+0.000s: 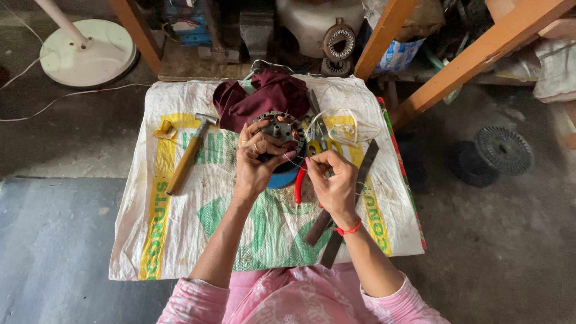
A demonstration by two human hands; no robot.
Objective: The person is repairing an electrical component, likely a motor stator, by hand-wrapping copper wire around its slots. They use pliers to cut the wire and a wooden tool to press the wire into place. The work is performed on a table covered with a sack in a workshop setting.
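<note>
My left hand [259, 157] grips a round metal motor stator [281, 128] with dark slotted teeth, held over a blue round object [284, 177]. My right hand [333, 178] pinches a thin pale thread or wire [298, 162] that runs to the stator. Both hands are above a printed white woven sack [174, 222] spread on a low surface. A red bangle is on my right wrist.
On the sack lie a wooden-handled hammer [189, 153], a maroon cloth [264, 96], yellow-handled scissors [318, 135], red-handled pliers [299, 187] and long dark metal strips [342, 210]. A fan base [90, 53] stands far left, a black spool [503, 150] right, wooden frame legs [474, 54] behind.
</note>
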